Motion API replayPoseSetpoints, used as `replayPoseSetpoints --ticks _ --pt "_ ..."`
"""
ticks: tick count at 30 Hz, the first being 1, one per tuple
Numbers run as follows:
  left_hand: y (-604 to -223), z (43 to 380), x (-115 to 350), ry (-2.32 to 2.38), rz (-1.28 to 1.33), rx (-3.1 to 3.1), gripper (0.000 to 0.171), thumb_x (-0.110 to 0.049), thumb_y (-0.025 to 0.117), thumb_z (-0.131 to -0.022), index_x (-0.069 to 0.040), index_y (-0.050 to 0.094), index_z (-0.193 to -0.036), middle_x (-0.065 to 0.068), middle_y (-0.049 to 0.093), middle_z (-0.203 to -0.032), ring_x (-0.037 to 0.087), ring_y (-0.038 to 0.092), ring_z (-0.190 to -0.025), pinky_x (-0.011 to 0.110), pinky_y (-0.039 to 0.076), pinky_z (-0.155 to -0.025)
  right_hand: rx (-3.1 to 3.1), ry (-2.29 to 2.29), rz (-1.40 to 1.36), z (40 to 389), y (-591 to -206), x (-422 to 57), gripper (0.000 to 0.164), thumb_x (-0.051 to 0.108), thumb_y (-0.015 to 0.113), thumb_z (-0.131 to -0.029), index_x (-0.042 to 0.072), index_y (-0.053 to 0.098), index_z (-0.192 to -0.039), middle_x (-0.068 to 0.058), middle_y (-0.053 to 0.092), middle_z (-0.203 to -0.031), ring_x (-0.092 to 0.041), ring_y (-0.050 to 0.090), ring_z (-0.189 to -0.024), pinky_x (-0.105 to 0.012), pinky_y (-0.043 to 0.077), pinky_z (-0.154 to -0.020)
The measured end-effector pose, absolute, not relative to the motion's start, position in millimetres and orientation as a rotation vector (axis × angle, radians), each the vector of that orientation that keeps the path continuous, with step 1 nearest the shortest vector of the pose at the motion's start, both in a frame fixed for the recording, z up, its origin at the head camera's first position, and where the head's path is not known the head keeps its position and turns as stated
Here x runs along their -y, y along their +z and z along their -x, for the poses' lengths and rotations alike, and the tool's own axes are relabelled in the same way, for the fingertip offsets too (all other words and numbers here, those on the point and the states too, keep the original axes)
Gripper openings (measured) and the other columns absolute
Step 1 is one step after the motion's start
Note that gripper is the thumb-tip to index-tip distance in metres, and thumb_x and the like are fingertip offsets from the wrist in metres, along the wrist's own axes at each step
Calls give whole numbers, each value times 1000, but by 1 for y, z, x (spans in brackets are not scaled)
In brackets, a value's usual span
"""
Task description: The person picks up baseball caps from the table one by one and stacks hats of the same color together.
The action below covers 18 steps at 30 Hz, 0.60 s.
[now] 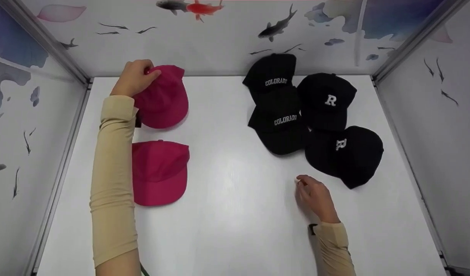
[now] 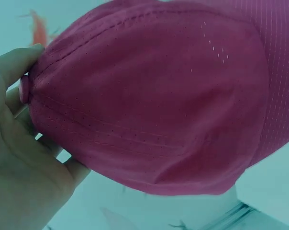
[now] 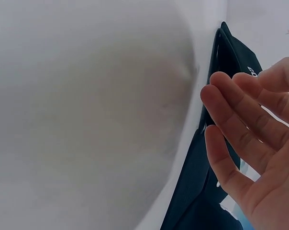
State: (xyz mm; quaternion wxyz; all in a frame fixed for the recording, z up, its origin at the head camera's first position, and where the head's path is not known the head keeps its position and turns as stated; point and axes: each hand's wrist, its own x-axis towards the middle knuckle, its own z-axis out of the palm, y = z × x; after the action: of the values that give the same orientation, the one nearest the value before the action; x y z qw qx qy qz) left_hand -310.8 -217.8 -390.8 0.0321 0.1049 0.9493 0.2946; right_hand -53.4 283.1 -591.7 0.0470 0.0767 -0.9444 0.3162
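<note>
At the back left, my left hand [image 1: 134, 78] holds the crown of a dark pink baseball cap [image 1: 165, 99]. The left wrist view shows the thumb and fingers of that hand [image 2: 25, 158] gripping the cap [image 2: 149, 96] by its top button, with the brim pointing away. A second pink cap [image 1: 162, 168] lies nearer on the table, brim toward me, partly behind the left sleeve. My right hand [image 1: 317, 197] holds nothing and hovers near the black caps. In the right wrist view the fingers of this hand [image 3: 259, 139] are loosely bent.
Two black caps lettered COLORADO [image 1: 273, 76] lie at the back, overlapping. Beside them are a black R cap [image 1: 323, 107] and another turned sideways [image 1: 359, 157]. Walls printed with fish [image 1: 279, 28] enclose the white table [image 1: 223, 214] at the back and sides.
</note>
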Motion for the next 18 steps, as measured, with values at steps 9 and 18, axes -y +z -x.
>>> replayPoseSetpoints --ticks 9,18 --pt "-363 292 217 845 -427 -2942 31 -24 54 -99 6 63 -100 22 61 -93 28 51 -83 35 43 -68 2876 969 -256 54 -593 -278 16 1 62 -91 -1 68 -105 -9 68 -88 -20 62 -73 -41 51 -68" --pt "-341 275 217 844 -592 -3000 28 -21 55 -99 6 62 -92 20 60 -83 23 48 -72 22 36 -58 2876 965 -259 52 -596 -277 15 0 62 -90 -2 68 -104 -11 68 -89 -24 64 -78 -42 51 -70"
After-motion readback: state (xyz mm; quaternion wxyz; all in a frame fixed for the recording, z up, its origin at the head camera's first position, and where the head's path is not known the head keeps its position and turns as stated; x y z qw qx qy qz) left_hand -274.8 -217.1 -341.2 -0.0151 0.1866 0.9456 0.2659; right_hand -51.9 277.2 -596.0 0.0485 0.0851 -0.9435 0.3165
